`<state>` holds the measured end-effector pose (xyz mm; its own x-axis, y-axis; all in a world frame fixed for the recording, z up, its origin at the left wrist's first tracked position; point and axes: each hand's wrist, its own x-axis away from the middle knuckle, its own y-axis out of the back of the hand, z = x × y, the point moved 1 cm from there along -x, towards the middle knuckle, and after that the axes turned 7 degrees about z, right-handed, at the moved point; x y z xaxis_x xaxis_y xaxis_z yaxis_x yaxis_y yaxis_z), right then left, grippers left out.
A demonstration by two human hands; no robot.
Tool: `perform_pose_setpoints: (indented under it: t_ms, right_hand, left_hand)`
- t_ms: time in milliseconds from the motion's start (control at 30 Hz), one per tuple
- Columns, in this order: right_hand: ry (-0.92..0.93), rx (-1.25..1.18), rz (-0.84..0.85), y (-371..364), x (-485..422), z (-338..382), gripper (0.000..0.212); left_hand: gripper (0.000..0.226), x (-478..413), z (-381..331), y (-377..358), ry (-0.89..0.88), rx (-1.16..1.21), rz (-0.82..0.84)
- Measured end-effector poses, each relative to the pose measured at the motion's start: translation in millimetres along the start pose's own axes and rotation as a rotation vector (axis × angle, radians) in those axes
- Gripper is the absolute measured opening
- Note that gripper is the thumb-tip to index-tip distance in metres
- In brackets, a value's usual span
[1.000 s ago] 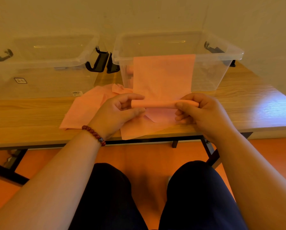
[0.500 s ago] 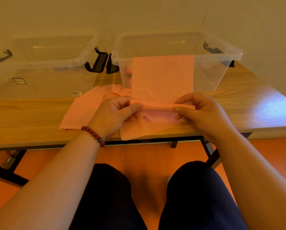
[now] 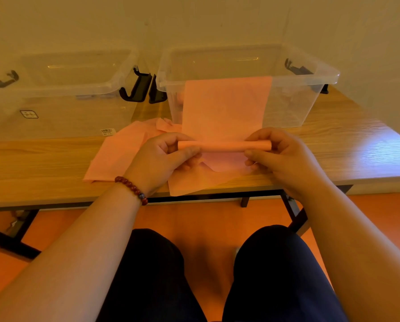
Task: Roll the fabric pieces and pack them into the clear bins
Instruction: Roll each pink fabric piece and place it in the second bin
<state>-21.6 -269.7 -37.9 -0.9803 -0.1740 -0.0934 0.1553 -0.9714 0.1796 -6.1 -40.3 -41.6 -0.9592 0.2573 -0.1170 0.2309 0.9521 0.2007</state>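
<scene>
Where the pink fabric piece [image 3: 226, 108] is held just above the near part of the table [image 3: 333, 154], its lower end is seen wound into a slim, even roll [image 3: 224, 146]. The unrolled length stands up toward 12 o'clock, in front of the right clear bin [image 3: 294, 108]. The material is judged light, thin and soft, with just enough body to stay flat. A slack grip would be expected to let the roll spring open.

Both ends of the roll are pinched. The left hand [image 3: 161, 163] is at 9 o'clock and the right hand [image 3: 285, 159] at 3 o'clock, with fingers curled over and thumbs on the near side. Hold is judged best kept at the ends.

Loose fabric pieces [image 3: 120, 154] lie on the table at 8 o'clock. The left clear bin [image 3: 55, 89] stands at 10 o'clock.
</scene>
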Motion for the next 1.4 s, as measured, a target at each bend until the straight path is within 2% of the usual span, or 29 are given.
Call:
perform_pose_setpoints:
  t_ms: [100, 233, 400, 567, 633, 800, 933, 1000, 1067, 1267, 1400]
  right_hand:
    - [-0.004, 0.007, -0.029, -0.8, -0.8, -0.6, 0.005]
    - [-0.001, 0.026, -0.030, -2.1, -0.4, 0.5, 0.005]
    - [-0.018, 0.025, 0.022, -0.8, 0.9, 0.5, 0.028]
    - [-0.017, 0.038, -0.031, -2.8, -0.4, -0.4, 0.005]
    - [-0.010, 0.037, -0.025, -3.2, -0.1, 0.3, 0.004]
    - [-0.018, 0.027, 0.018, -0.7, 0.2, 0.3, 0.024]
    - [-0.015, 0.028, -0.023, -1.8, -0.4, -1.2, 0.008]
    - [-0.008, 0.037, -0.038, -2.3, -0.4, -1.2, 0.003]
    - [-0.002, 0.058, -0.043, -2.7, -0.1, -0.3, 0.005]
    - [-0.017, 0.047, -0.008, -2.1, -0.4, -0.6, 0.025]
    - [-0.014, 0.040, -0.043, -2.5, -0.5, -0.4, 0.007]
  left_hand:
    - [0.019, 0.5, 0.5, 0.9, 0.003, 0.006, 0.003]
    - [0.016, 0.8, -0.5, 0.5, -0.008, -0.018, -0.003]
    - [0.010, 0.1, -1.9, -2.0, -0.009, -0.028, -0.006]
    - [0.026, -0.1, -0.5, 1.2, 0.010, 0.003, 0.018]
    - [0.021, 0.1, -0.6, 1.0, 0.003, 0.000, 0.017]
    - [0.011, -0.1, -1.7, -0.8, -0.007, -0.016, 0.001]
    - [0.009, -0.7, -1.0, -0.8, -0.004, -0.016, 0.001]
    - [0.016, -0.7, 0.2, -0.1, 0.004, 0.000, 0.002]
    - [0.022, -0.3, 0.2, 0.7, 0.008, -0.003, 0.002]
    - [0.011, 0.7, -2.6, -1.8, -0.008, -0.041, -0.011]
    - [0.011, 1.2, -2.6, -1.2, 0.001, -0.015, -0.009]
